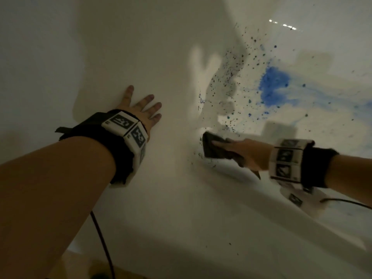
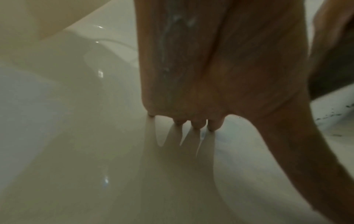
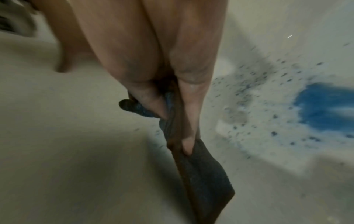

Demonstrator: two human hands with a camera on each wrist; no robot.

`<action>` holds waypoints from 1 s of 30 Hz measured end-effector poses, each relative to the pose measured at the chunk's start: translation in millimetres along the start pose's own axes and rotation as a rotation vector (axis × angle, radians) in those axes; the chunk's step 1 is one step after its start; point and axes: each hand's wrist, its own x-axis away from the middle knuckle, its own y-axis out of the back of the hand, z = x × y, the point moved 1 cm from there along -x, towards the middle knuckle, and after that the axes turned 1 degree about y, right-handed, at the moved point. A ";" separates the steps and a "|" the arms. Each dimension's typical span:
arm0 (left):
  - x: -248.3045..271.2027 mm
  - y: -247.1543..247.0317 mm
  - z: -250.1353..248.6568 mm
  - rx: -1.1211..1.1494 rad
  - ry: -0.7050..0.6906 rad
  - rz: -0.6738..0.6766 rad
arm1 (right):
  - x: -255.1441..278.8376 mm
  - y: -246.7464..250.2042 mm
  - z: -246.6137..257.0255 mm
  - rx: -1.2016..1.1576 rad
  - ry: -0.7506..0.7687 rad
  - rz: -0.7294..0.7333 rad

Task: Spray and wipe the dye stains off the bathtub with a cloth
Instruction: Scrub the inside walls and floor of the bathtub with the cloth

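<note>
Nearest, a black cable (image 1: 102, 242) hung down past the person's left forearm. Beyond it the left hand (image 1: 138, 109) lay flat against the white bathtub (image 1: 171, 198), fingers (image 2: 197, 124) straight and spread, the tips touching the glossy surface and holding nothing. To the right, the right hand (image 1: 243, 152) pressed a dark cloth (image 1: 213, 147) against the tub wall, its fingers (image 3: 187, 141) stretched along the fabric with the thumb tucked against a fold, so the cloth seemed pinched as well as pressed, though motion blur made that hard to confirm. Dark specks (image 1: 198, 154) sat at the cloth's left edge. Farther off and to the right, speckled dye stains (image 1: 237, 77) scattered across the tub, and beyond them lay a solid blue patch (image 1: 271, 83), smeared rightward.
</note>
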 end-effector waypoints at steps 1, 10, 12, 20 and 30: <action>-0.5 1.1 -0.8 0.005 0.001 0.005 | 11.3 -9.0 4.9 -0.026 0.032 0.072; -7.5 -4.0 -0.2 -0.045 0.012 -0.019 | -49.3 -36.7 27.2 0.327 0.186 0.069; -8.3 -3.7 0.5 -0.054 0.010 -0.021 | -68.9 -33.6 15.5 0.266 0.147 0.084; -8.2 -1.7 -3.1 -0.035 0.017 -0.016 | 8.5 1.0 0.2 0.110 0.156 0.109; -9.9 -0.7 -1.3 0.005 -0.004 -0.015 | 0.0 -33.3 79.7 0.347 0.167 0.286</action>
